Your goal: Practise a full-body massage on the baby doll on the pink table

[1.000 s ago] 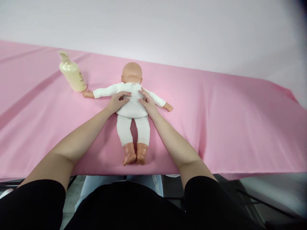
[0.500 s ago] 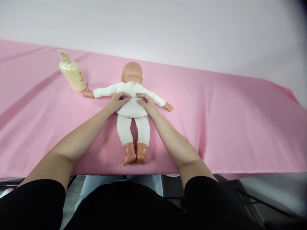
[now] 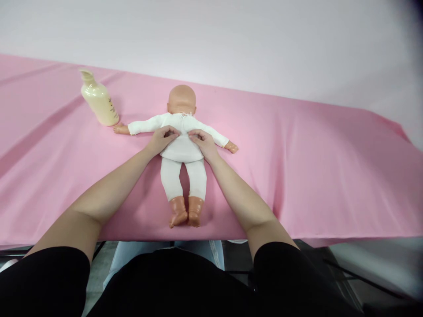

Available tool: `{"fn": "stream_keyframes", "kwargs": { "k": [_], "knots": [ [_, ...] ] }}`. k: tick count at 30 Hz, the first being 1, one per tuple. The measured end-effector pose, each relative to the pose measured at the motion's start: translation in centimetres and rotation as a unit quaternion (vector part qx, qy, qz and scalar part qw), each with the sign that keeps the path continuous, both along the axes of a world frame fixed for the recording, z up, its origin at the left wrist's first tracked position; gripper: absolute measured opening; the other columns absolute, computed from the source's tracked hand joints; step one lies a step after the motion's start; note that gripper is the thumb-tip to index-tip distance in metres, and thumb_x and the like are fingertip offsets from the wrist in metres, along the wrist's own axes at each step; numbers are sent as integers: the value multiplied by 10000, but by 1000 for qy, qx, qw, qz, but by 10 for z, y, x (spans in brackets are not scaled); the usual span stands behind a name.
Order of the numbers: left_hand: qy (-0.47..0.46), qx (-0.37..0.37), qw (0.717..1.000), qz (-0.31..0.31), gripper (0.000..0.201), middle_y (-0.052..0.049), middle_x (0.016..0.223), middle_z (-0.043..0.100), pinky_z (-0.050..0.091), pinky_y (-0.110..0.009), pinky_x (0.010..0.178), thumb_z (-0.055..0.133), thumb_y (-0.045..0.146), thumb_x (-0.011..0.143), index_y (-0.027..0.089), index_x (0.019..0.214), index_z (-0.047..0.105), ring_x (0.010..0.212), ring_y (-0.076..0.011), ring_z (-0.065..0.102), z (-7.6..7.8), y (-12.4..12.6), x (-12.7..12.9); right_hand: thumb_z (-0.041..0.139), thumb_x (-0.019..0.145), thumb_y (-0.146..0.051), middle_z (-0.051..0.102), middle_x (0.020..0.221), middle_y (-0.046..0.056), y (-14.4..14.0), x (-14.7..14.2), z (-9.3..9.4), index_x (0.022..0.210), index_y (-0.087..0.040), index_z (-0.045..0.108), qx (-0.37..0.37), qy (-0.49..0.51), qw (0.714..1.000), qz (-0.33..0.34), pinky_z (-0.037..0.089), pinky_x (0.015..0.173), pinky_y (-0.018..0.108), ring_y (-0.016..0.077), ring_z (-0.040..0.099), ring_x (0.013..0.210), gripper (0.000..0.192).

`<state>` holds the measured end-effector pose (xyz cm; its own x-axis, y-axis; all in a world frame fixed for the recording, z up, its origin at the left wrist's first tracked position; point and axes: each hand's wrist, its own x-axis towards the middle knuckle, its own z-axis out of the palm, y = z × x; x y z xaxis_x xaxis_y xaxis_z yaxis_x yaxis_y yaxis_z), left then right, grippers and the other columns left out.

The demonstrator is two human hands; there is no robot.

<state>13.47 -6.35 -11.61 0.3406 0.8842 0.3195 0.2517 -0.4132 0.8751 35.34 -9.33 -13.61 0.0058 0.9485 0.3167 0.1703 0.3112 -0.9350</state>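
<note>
A baby doll (image 3: 182, 152) with a white cloth body and bare plastic head, hands and feet lies face down, its head away from me and its arms spread. At the left side of its back, my left hand (image 3: 161, 140) has thumb and fingers drawn together in a pinch on the white cloth. Mirroring it on the right side, my right hand (image 3: 206, 144) pinches the cloth too, with thumb and forefinger nearly meeting. A narrow strip of the doll's back shows between the two hands. Whatever cloth is gathered under the fingertips is hard to see.
A pale yellow pump bottle (image 3: 102, 103) stands at the back left, close to the doll's left-side hand. A pink cloth (image 3: 330, 176) covers the table, with its near edge just beyond the doll's feet. Behind rises a white wall (image 3: 231, 39).
The thumb and forefinger of my right hand have come closer together on the doll's back. My left fingers have closed slightly. The doll and bottle stay in place.
</note>
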Motion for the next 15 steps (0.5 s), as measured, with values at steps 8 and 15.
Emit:
{"fn": "stream_keyframes", "kwargs": {
  "k": [8, 15],
  "knots": [
    [5, 62, 998, -1, 368, -88, 1326, 674, 443, -283, 681, 693, 238, 824, 192, 1190, 703, 737, -119, 546, -5, 6, -2, 733, 795, -641, 672, 1388, 63, 3, 3, -2, 1169, -265, 739, 51, -38, 998, 2, 410, 1188, 463, 266, 581, 1327, 530],
    [9, 60, 998, -13, 353, -105, 1327, 687, 502, -322, 759, 679, 272, 875, 182, 1214, 724, 872, -174, 628, -10, 10, -5, 647, 858, -679, 637, 1440, 62, 6, 6, -5, 1231, -272, 726, 52, -53, 997, 16, 331, 1266, 486, 269, 527, 1410, 558]
  ]
}}
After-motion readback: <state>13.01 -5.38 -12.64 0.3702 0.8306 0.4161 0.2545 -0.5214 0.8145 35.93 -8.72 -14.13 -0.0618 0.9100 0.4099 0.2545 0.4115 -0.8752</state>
